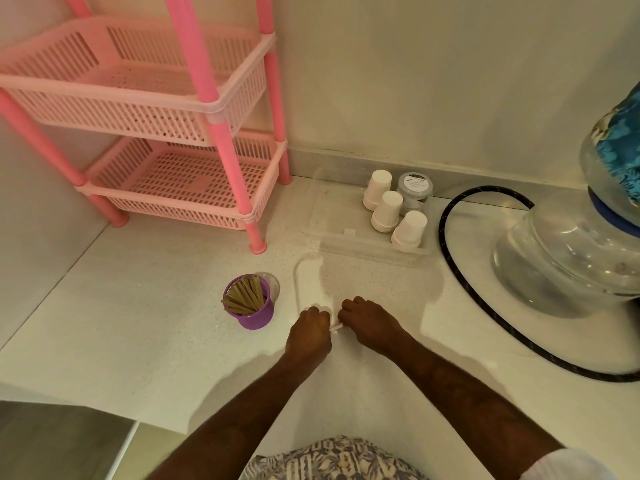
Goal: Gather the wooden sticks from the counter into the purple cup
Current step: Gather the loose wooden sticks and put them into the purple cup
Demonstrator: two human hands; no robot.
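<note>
The purple cup (255, 311) stands on the white counter, left of my hands, packed with several wooden sticks (243, 296) leaning inside it. My left hand (309, 332) and my right hand (369, 322) rest knuckles-up on the counter, close together. Between them shows a short pale stick (336, 328); both hands have their fingers curled around its ends. What else the fingers cover is hidden. No other loose sticks show on the counter.
A pink two-tier basket rack (180, 133) stands at the back left. A clear tray (329, 216) holds stacks of white paper cups (388, 211) and a jar (415, 190). A water dispenser bottle (571, 251) and a black hose (460, 271) are at the right.
</note>
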